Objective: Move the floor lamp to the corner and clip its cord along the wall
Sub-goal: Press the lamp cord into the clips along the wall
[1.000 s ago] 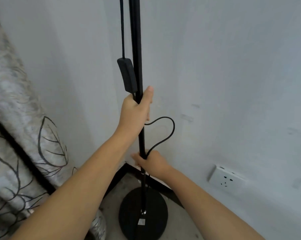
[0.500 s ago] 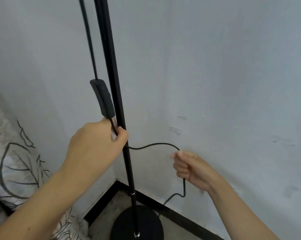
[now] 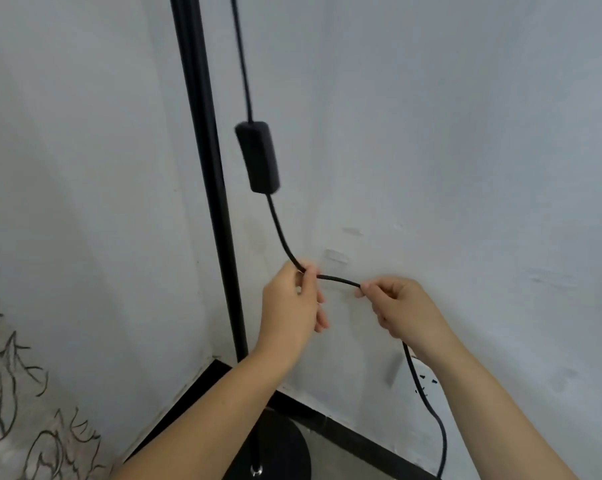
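Observation:
The black floor lamp's pole (image 3: 209, 174) stands upright in the corner, and its round base (image 3: 285, 455) rests on the floor below my arms. Its black cord (image 3: 337, 279) hangs down past an inline switch (image 3: 258, 157), to the right of the pole. My left hand (image 3: 289, 306) pinches the cord just below the switch. My right hand (image 3: 400, 306) pinches it a short way further right. The short stretch between my hands runs nearly level in front of the right wall. Beyond my right hand the cord drops toward the floor.
Two pale clear clips (image 3: 336, 255) stick to the right wall just above my hands. A white wall socket (image 3: 427, 382) shows partly behind my right forearm. A black skirting board (image 3: 355, 434) lines both walls. A patterned curtain (image 3: 12, 410) hangs at lower left.
My left hand has let go of the pole and taken the cord below the switch. The switch has swung from the pole's left side to its right. Both hands are now close together.

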